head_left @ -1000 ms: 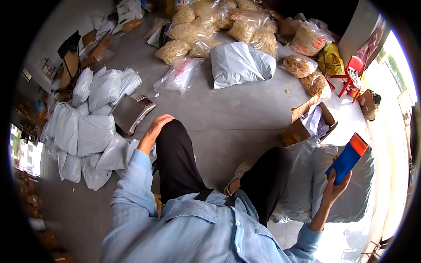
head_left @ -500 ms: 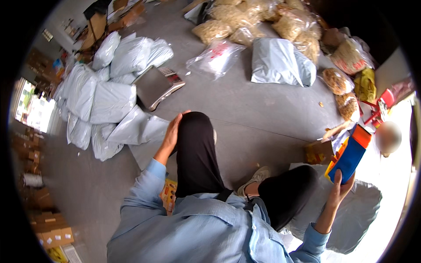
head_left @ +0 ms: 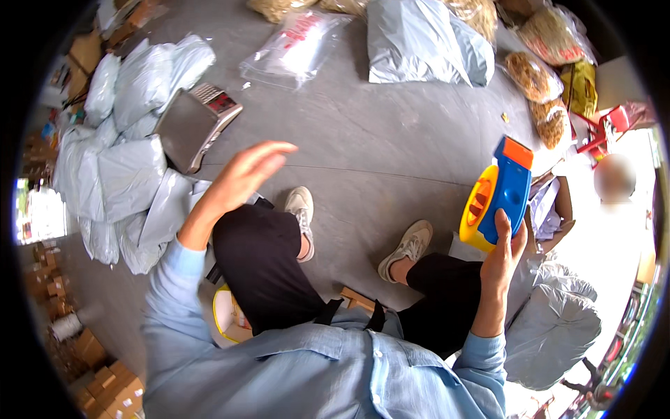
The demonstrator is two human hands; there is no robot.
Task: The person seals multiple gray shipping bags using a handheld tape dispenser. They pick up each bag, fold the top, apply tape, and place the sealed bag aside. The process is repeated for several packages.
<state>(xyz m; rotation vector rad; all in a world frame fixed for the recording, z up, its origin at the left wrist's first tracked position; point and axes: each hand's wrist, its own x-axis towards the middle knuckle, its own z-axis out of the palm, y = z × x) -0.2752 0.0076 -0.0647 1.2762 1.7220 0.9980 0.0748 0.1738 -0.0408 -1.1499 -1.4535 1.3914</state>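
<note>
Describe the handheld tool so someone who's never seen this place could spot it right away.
From the grey floor in the middle, go right to the open cardboard box with pale paper inside. Just left of it, the person's right hand grips the handheld tool. Its blue body, yellow side and orange end set it apart from that box and the grey plastic bag nearby.

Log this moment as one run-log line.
left hand: open, empty | right hand: holding blue-and-yellow tool | scale: beside grey bags
</note>
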